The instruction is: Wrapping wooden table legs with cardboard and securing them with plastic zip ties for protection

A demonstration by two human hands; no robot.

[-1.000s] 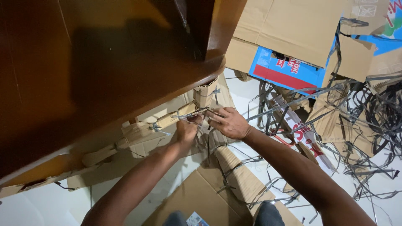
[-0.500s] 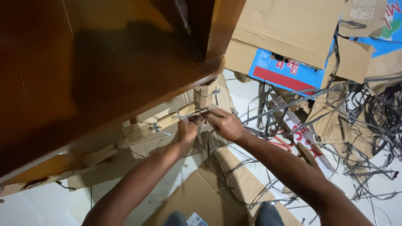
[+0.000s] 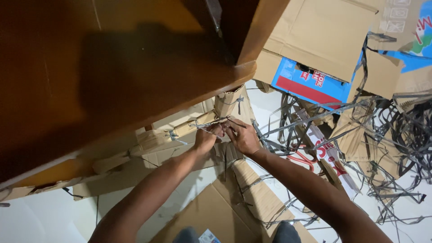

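A thin grey plastic strap (image 3: 211, 123), seemingly knotted, wraps a cardboard edge strip (image 3: 180, 133) under the wooden furniture.

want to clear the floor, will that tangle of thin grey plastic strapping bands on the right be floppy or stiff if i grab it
The tangle of thin grey plastic strapping bands looks springy, not limp: loops arch off the floor. Probably light, since the strips are thin. Likely to snag and drag the brown cardboard pieces it threads through.

From my feed, the dark wooden furniture (image 3: 112, 67) fills the upper left and hides whatever sits beneath it, including most of the cardboard strip (image 3: 153, 139). My left hand (image 3: 206, 138) and right hand (image 3: 243, 137) cover their fingertips, so each grip on the grey strap (image 3: 209, 123) is unclear. Both arms run off the bottom edge.
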